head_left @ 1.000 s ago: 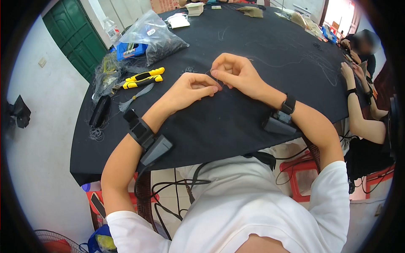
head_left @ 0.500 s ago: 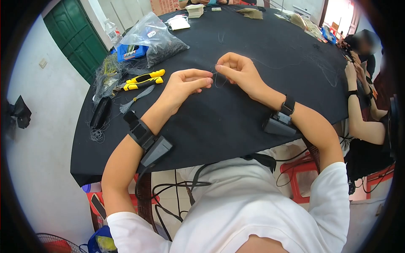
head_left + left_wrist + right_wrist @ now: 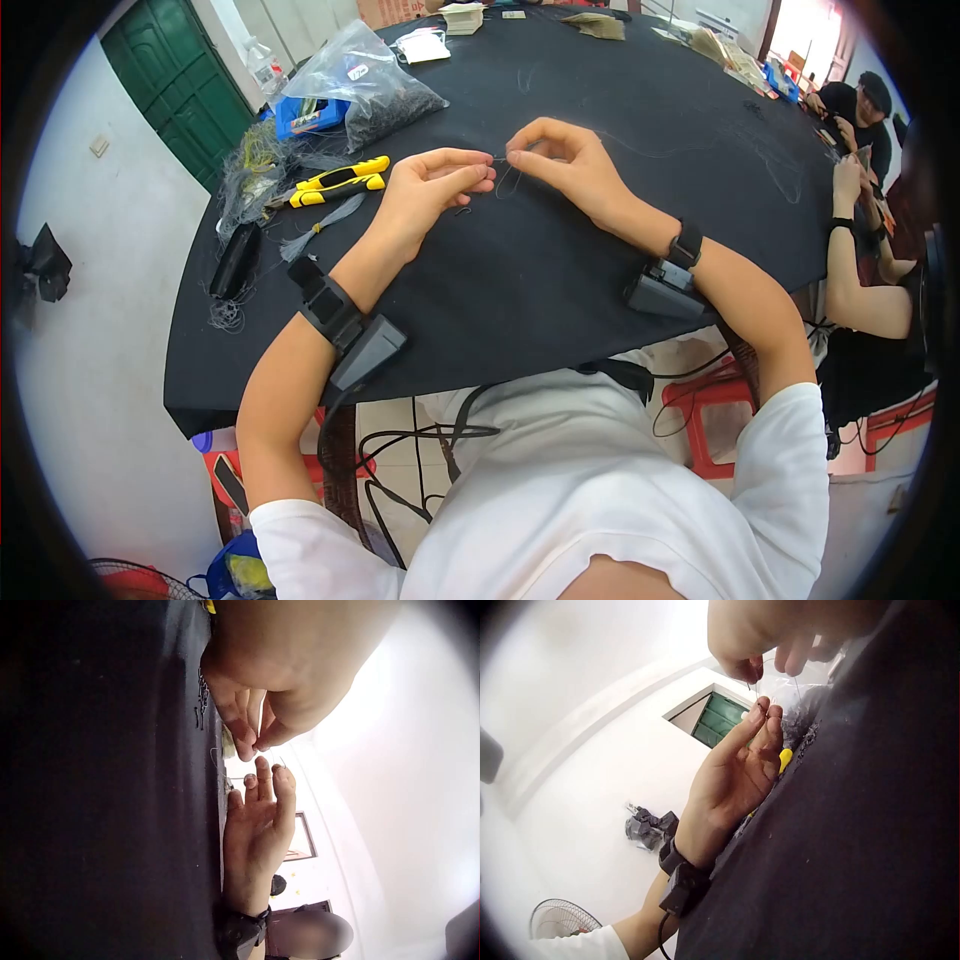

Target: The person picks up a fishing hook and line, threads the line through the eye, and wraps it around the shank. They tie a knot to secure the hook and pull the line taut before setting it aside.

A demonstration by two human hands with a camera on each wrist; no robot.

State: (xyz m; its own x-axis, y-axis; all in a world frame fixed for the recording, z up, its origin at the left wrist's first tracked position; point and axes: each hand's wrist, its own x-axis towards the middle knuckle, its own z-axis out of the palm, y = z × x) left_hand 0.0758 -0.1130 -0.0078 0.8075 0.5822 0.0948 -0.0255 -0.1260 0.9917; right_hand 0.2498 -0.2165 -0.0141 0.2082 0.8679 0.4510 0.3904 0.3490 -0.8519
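Observation:
Above the black cloth, the left hand (image 3: 428,195) pinches something tiny and dark between thumb and forefinger, seen also at the fingertips of the left hand (image 3: 739,769) in the right wrist view. Close beside it, the right hand (image 3: 575,175) pinches a thin clear line (image 3: 512,184) that loops down between the hands. In the left wrist view the line (image 3: 214,759) curves near the fingertips of the right hand (image 3: 259,825). A small dark piece (image 3: 462,211) lies on the cloth by the left hand.
Yellow-handled pliers (image 3: 345,183), a tied bundle of strands (image 3: 322,230), a black case (image 3: 238,262) and tangled line (image 3: 245,185) lie at left. Behind them are a clear bag of dark pieces (image 3: 385,115) and a blue box (image 3: 310,118). Another person (image 3: 868,120) sits at far right.
Both hands have risen a little away from the body, and the left hand has moved left. The loop of line between them has shifted, and a small dark piece beside the left hand now shows.

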